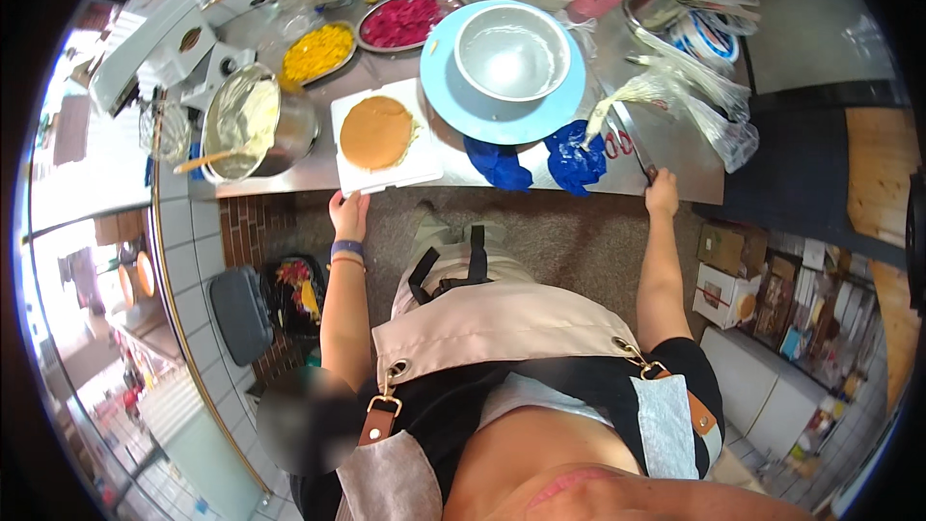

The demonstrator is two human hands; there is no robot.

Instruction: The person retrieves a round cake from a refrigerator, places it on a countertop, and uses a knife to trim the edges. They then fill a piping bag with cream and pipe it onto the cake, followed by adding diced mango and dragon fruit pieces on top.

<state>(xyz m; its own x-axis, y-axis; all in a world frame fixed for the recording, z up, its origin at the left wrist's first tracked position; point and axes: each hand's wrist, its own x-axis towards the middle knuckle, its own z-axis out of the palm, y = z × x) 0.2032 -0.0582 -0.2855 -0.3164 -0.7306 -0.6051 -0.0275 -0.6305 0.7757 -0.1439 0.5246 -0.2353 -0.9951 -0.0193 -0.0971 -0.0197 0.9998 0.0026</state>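
Note:
My left hand (350, 216) is closed on the near edge of a white square board (424, 166). A round, golden-brown cake layer (376, 133) lies flat on that board, with some crumbs at its right side. At the right of the counter, my right hand (662, 195) is closed round the dark handle of a long-bladed knife (632, 140), its blade pointing away from me. Red-handled scissors (618, 143) lie just left of the blade. Beside them sits a filled piping bag (641, 87) with pale cream at its tip. Two crumpled blue bags (577, 159) rest near the counter edge.
A light blue turntable (444, 101) bears a round metal pan (511, 53). On the left, a metal mixing bowl (299, 130) holds cream and a spatula, near a stand mixer (154, 53). Trays of yellow pieces (318, 51) and magenta pieces (410, 19) stand behind the board.

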